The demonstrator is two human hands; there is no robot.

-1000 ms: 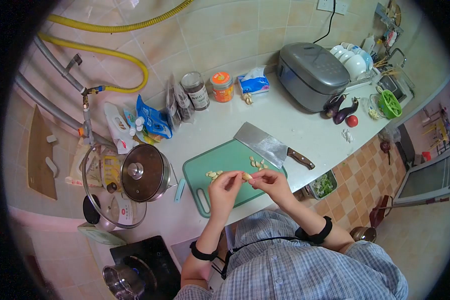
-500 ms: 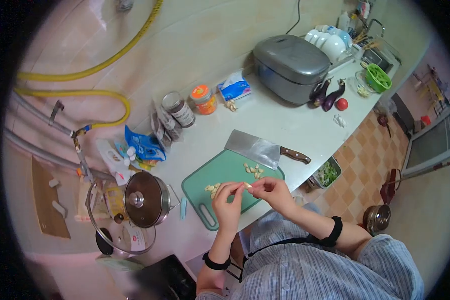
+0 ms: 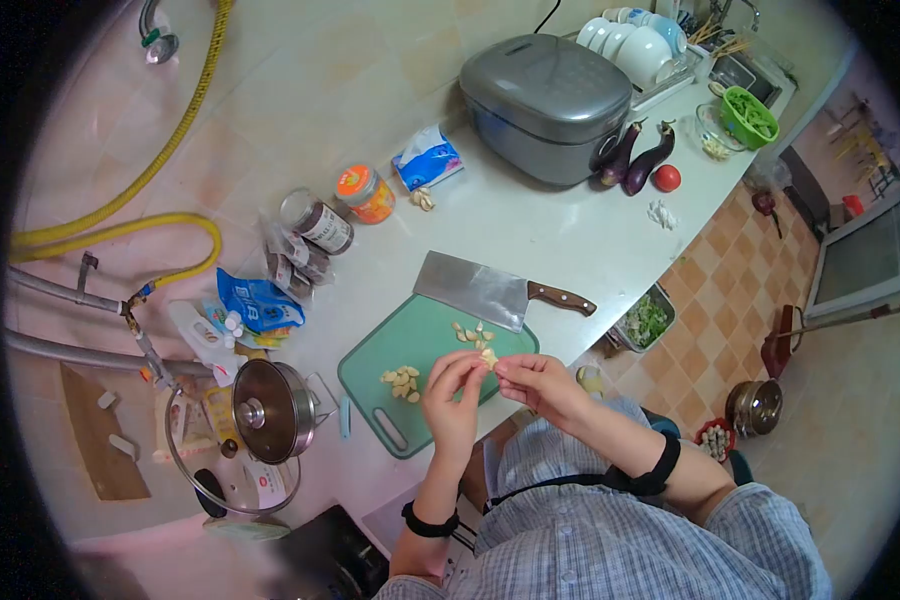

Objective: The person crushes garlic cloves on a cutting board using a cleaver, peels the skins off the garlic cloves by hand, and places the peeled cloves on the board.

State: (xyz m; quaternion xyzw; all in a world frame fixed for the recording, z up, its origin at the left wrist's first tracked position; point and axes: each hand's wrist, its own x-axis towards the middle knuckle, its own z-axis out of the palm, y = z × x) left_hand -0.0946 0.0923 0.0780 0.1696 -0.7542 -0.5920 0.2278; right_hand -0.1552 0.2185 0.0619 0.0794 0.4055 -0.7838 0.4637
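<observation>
A small pale garlic clove point(image 3: 488, 357) is pinched between the fingertips of both hands, above the green cutting board point(image 3: 370, 352). My left hand point(image 3: 454, 400) comes in from the left of it and my right hand point(image 3: 545, 384) from the right. Beneath them, several cloves point(image 3: 401, 383) lie on the left part of the board, and several more point(image 3: 473, 334) lie near its upper right. A cleaver point(image 3: 475, 288) with a wooden handle rests across the board's far edge.
A lidded pot point(image 3: 275, 410) stands at the left. Behind the board are jars point(image 3: 322, 225), a tissue pack point(image 3: 428, 160) and a grey cooker point(image 3: 545, 105). Eggplants point(image 3: 650, 160) and a tomato point(image 3: 667, 178) lie further right. A tub of greens point(image 3: 645, 318) sits below the counter.
The view has shifted, so the counter items appear further left. Both hands still hold a clove between them; the fingers of my right hand are more spread out.
</observation>
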